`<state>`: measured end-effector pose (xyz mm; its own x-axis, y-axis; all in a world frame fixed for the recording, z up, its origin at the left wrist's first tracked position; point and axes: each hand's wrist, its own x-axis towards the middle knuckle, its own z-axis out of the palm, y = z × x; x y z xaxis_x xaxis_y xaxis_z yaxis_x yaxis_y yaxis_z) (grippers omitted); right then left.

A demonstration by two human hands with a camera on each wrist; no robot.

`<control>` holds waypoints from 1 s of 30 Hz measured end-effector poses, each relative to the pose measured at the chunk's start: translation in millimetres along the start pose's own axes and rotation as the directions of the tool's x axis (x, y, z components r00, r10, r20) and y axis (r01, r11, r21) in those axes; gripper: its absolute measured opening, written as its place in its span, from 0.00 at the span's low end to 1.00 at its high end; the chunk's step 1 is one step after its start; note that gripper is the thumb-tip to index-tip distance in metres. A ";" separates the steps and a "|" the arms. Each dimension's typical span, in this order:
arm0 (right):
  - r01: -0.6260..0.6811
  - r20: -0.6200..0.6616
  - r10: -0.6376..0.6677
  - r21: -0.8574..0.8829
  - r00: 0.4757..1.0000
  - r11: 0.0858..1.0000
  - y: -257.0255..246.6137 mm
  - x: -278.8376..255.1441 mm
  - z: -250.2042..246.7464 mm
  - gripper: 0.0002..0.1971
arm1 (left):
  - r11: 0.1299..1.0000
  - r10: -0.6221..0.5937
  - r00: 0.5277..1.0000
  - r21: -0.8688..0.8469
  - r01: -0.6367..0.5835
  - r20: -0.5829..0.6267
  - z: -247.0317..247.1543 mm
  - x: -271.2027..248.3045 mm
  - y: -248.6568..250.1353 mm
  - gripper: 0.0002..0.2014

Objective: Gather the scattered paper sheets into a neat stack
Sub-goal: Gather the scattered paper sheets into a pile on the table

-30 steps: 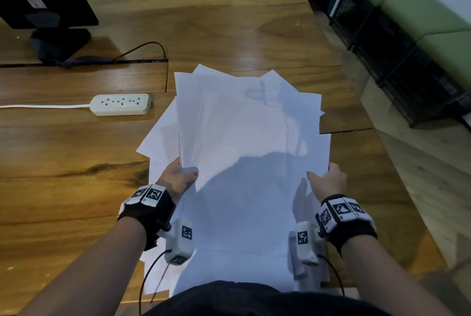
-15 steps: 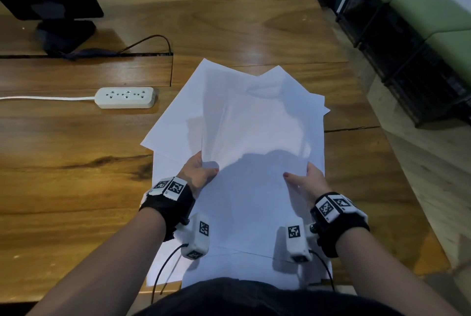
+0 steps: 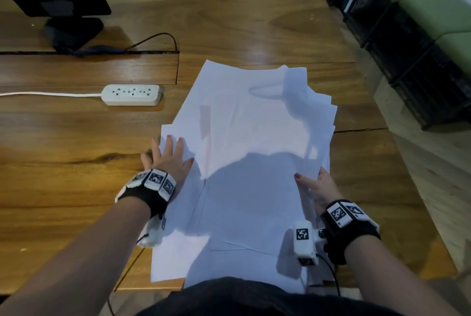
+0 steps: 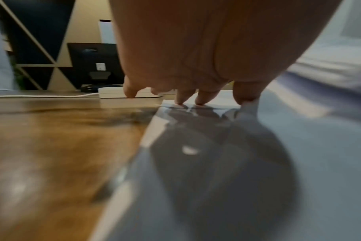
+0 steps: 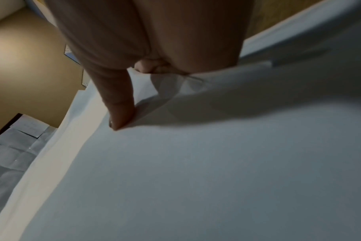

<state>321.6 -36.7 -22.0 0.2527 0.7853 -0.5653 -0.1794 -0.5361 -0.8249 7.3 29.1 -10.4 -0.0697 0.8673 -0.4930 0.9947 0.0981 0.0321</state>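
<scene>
Left hand spread flat at nine o'clock, pinning stray paper sheets against the counter; right hand pinching the pile's three o'clock edge, likely to square it.

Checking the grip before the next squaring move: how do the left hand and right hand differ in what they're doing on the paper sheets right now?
The left hand lies flat with fingers spread, fingertips pressing the left edge of the paper sheets; the right hand curls round the right edge, thumb on top. The left hand sits partly over the wooden table; the right hand holds its edge lifted. Both touch the same uneven pile.
</scene>
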 end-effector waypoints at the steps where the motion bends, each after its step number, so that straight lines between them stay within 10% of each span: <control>1: 0.005 0.005 -0.005 0.014 1.000 1.000 0.1 0.2 -0.6 0.12 | 1.000 0.005 1.000 0.002 -0.005 0.005 5.3 -7.3 2.3 0.30; 10: 0.026 0.062 -0.033 0.104 0.998 0.994 -0.7 -0.7 -0.9 0.12 | 0.923 -0.054 0.988 -0.384 -0.005 -0.143 0.3 -35.3 -10.8 0.36; 17: 0.009 0.031 -0.012 0.090 0.999 0.996 0.5 1.7 -0.4 0.16 | 0.716 -0.233 0.973 -0.676 0.175 0.005 -23.5 -16.3 8.2 0.43; 21: 0.011 0.037 -0.014 0.076 0.999 0.997 0.3 1.1 2.3 0.16 | 0.448 -0.058 0.996 -0.889 0.092 0.073 -11.4 -14.2 13.5 0.18; 26: 0.017 0.094 -0.030 0.128 0.995 0.992 -4.6 -3.2 12.1 0.11 | 0.089 0.015 0.992 -0.989 0.120 0.122 -8.1 -13.7 7.6 0.12; 30: 0.027 0.089 -0.027 0.004 0.996 1.000 -7.9 -3.7 32.7 0.14 | 0.137 0.186 0.960 -0.973 0.185 0.209 -2.6 -18.0 6.8 0.37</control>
<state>291.0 -25.2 -13.2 0.1717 0.8241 -0.5398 -0.1759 -0.5135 -0.8399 15.2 15.4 1.0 0.1339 0.7491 -0.6488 0.0496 0.6488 0.7593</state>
